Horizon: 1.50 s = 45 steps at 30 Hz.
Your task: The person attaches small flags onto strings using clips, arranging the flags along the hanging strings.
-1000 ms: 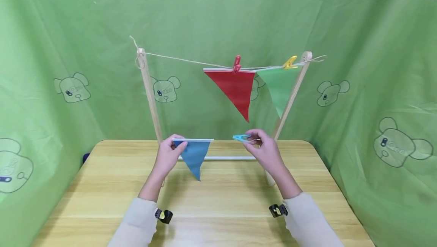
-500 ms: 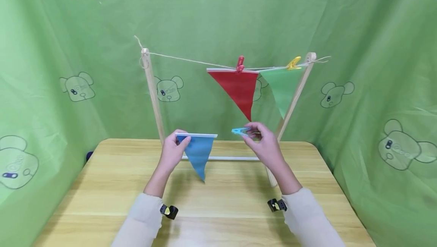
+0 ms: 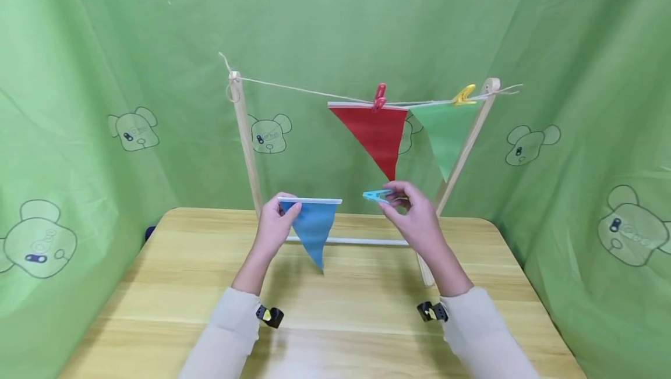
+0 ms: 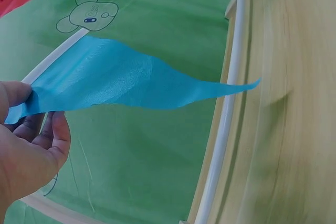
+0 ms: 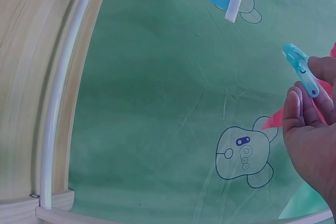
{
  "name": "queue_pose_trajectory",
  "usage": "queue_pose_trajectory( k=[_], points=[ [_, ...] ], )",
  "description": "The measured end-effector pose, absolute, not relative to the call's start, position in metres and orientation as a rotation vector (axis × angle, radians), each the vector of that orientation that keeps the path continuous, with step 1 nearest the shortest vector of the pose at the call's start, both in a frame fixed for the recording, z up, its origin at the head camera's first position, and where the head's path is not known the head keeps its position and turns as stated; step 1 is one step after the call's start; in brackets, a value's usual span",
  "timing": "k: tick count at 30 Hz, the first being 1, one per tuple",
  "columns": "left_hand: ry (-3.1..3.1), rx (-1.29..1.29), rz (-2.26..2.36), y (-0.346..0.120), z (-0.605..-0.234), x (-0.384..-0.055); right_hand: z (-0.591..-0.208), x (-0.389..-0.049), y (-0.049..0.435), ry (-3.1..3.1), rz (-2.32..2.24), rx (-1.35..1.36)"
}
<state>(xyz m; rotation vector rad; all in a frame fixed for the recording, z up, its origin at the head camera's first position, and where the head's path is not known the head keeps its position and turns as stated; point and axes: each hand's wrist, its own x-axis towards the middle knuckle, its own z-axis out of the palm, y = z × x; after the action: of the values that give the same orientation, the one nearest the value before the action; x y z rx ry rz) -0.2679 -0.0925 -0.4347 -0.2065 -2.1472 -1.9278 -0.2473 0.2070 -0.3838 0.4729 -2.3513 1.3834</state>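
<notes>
My left hand (image 3: pixel 274 223) pinches a blue triangular pennant (image 3: pixel 314 225) by the left end of its white-edged top, thumb in front. The pennant's tip hangs down, free of the table. In my right hand (image 3: pixel 415 211) a light blue clothespin (image 3: pixel 375 195) is pinched at its handles, its nose pointing left toward the pennant, the two apart. Above them a string (image 3: pixel 293 88) runs between two wooden posts. A red pennant (image 3: pixel 372 134) hangs from it under a red clothespin (image 3: pixel 380 98), and a green pennant (image 3: pixel 445 134) under a yellow clothespin (image 3: pixel 464 95).
The left post (image 3: pixel 246 140) and right post (image 3: pixel 469 140) stand on the wooden table (image 3: pixel 341 321), joined low down by a white bar (image 3: pixel 367 241). Green cloth (image 3: pixel 325 24) with printed bear faces encloses the back and sides.
Both hands have risen slightly, carrying the blue pennant and the light blue clothespin upward. The head view has shifted, so the rack appears farther right.
</notes>
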Motion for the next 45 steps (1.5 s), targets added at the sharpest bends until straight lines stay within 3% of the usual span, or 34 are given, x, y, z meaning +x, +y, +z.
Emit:
queue_pose_trajectory(
  k=[45],
  points=[
    [-2.105,-0.157,-1.965,-0.090,-0.401,-0.279,-0.321,-0.251,0.194,-2.327,1.069,0.635]
  ],
)
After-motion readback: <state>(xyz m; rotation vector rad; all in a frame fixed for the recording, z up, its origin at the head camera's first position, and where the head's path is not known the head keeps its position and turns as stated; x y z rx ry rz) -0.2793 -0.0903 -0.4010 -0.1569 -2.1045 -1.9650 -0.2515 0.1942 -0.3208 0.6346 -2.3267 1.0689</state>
